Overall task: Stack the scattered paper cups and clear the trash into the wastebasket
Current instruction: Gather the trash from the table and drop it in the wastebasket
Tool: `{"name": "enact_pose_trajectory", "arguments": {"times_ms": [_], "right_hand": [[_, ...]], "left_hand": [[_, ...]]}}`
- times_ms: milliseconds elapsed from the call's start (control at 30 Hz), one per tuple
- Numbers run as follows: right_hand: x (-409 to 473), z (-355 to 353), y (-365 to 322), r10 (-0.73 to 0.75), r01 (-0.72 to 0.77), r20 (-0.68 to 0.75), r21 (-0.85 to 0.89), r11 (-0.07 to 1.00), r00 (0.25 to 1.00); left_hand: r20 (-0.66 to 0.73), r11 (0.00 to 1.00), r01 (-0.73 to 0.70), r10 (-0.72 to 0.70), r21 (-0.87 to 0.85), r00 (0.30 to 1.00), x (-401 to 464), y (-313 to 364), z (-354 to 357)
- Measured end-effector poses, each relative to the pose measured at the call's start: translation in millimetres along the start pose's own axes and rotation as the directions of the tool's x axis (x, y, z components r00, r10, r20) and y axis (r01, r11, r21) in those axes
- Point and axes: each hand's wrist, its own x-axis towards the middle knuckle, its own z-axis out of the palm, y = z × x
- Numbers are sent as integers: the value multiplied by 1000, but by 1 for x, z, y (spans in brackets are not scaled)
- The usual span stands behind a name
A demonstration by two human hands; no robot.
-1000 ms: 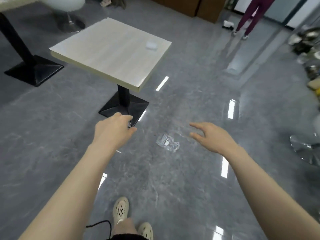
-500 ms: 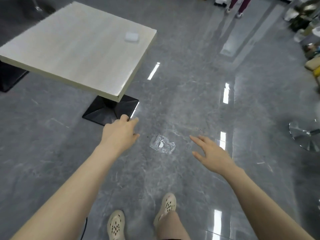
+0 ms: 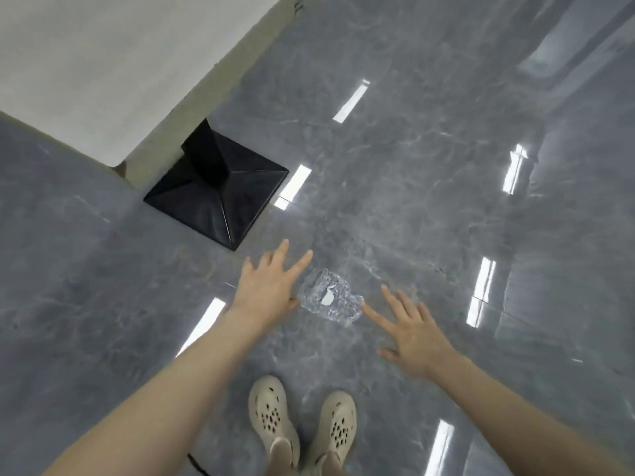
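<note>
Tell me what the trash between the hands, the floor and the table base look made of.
Trash: thin clear plastic, likely a crumpled wrapper; see-through, crinkled glints, a white patch inside.
Floor: polished grey stone or stone-look tile; veining, mirror-like light reflections.
Table base: black, probably painted metal; smooth faceted faces with dull sheen.

This is looking like a café, canteen or office break area rather than a home, though the head view is not settling which. A wide, glossy grey marble-patterned tiled floor [image 3: 412,166] is stretching away and mirroring long rectangular ceiling lights, the kind of lighting found in commercial interiors. A square pale wood-grain tabletop [image 3: 103,70] is standing on a single black pedestal base shaped like a low pyramid [image 3: 220,194], typical of public seating areas.
</note>
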Motion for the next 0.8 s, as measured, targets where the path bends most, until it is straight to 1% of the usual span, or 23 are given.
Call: {"name": "enact_pose_trajectory", "arguments": {"times_ms": [133,200,300,433,533,600,700,733,767,800], "right_hand": [[99,85,18,35,-33,65,-27,999,997],[152,136,27,66,-63,89,-38,997,994],[223,204,42,103,-101,119,-24,995,988],[299,278,61,125,-128,89,29,991,988],[339,318,67,100,-102,71,33,994,992],[354,334,69,88,-90,65,35,995,994],[368,351,70,71,-73,23,108,991,997],[369,354,69,69,-67,-11,147,987,998],[372,358,69,60,-43,-95,175,984,994],[373,358,70,40,-15,-159,151,988,987]], "left_hand": [[82,991,-108,102,77,991,86,8,105],[117,988,-125,114,91,987,128,12,162],[167,991,-111,97,74,981,184,15,236],[185,993,-103,90,60,979,242,16,316],[248,984,-153,125,95,961,274,19,366],[281,979,-185,156,83,947,286,19,394],[252,966,-257,251,-9,935,293,19,422],[228,964,-259,264,-52,937,293,20,427],[214,969,-230,245,-91,946,293,20,430],[186,971,-186,213,-151,959,293,20,431]]}}
